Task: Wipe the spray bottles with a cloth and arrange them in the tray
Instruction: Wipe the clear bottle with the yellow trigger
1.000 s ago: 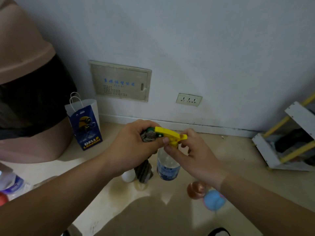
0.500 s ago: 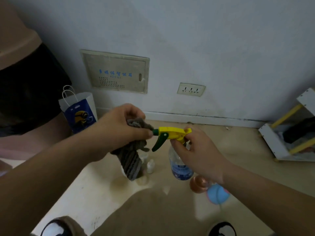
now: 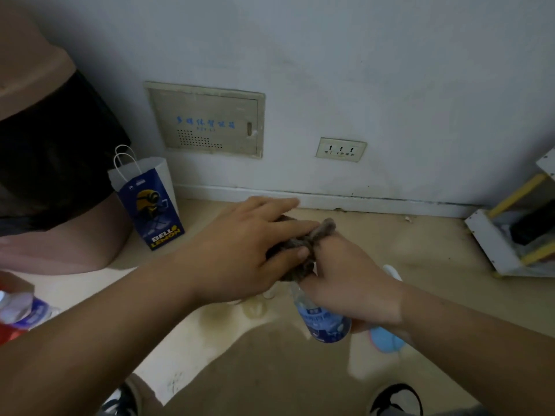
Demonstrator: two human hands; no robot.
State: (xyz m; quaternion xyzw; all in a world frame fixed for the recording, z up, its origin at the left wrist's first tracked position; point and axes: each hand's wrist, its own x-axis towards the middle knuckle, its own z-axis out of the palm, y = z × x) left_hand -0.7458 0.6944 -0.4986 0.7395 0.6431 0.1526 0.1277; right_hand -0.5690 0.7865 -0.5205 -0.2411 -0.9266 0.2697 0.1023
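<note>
The left hand (image 3: 240,253) pinches the soft cloth (image 3: 300,244) atop the spray bottle (image 3: 327,322); the right hand (image 3: 348,283) grips its neck, likely light and slippery.

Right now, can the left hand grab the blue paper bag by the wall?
Probably not yet. The left hand is busy holding the grey cloth on the spray bottle. Nothing stands between it and the bag, so after letting go it likely could.
</note>
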